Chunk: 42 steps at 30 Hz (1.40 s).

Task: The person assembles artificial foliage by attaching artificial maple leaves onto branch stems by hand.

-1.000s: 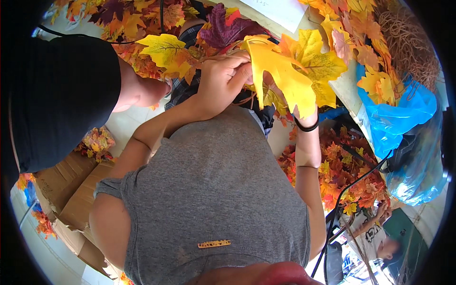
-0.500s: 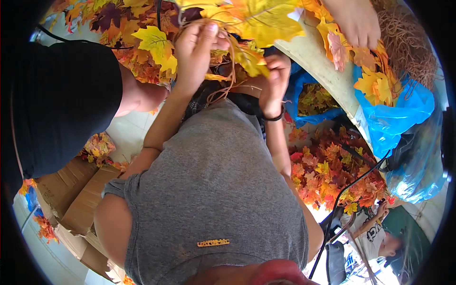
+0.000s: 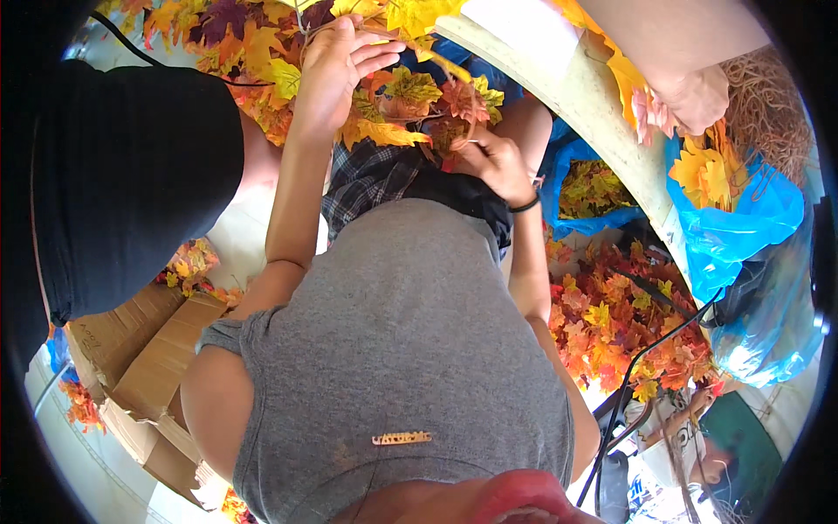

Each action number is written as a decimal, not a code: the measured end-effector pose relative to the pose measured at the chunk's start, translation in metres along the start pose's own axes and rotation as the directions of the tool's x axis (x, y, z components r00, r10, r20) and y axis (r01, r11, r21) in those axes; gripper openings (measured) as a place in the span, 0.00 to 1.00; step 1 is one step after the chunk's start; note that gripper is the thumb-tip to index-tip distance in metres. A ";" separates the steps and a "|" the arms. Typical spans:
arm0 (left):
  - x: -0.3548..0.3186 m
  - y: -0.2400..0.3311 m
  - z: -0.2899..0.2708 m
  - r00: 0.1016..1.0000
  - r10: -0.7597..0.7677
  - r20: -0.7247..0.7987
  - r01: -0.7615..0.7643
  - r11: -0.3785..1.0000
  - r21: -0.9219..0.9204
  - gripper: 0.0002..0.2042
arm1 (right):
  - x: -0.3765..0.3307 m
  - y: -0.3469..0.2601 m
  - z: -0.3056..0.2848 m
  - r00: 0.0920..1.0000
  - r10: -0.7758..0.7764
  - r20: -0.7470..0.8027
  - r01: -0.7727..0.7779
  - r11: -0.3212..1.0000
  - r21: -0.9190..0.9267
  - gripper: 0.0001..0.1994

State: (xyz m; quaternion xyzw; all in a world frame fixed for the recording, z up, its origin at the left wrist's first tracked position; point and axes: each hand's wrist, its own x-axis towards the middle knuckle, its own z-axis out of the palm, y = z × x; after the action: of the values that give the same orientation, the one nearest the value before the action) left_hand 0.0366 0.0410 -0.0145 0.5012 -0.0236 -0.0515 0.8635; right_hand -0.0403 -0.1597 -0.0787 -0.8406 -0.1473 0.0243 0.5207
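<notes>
Brown cord (image 3: 474, 113) curves between two hands above a lapful of leaves

The right hand (image 3: 499, 166) pinches the cord between thumb and fingertips; the left hand (image 3: 336, 74) is raised higher, its fingers stretched out beside the cord's upper run, and whether it grips anything cannot be told. Holding the hands apart probably lifts the cord clear of the artificial leaves (image 3: 410, 92) bunched above the plaid shorts (image 3: 371, 188).

Under the pale surface (image 3: 576, 96), a blue bag (image 3: 559, 162) gapes upward, greenish-yellow leaves (image 3: 598, 188) inside, perhaps set low for easy reach. A second blue bag (image 3: 742, 223) hangs by the surface's edge, with orange-yellow leaves (image 3: 705, 175) at its mouth. Nearby, a co-worker's hand (image 3: 698, 98) is at a pink leaf (image 3: 648, 113). The cardboard box (image 3: 170, 354) shows mostly flaps, its contents hidden.
</notes>
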 end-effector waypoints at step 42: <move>-0.016 -0.004 0.033 0.447 -0.658 0.606 0.386 -0.469 -0.795 0.12 | -0.028 -0.049 -0.115 0.969 0.155 -0.193 -0.156 0.988 0.011 0.06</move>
State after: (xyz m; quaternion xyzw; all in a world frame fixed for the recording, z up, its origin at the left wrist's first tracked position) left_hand 0.0171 0.0130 -0.0013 -0.3198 0.3680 -0.4381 0.7552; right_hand -0.0561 -0.2470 0.0138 -0.8490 -0.0298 -0.0170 0.5272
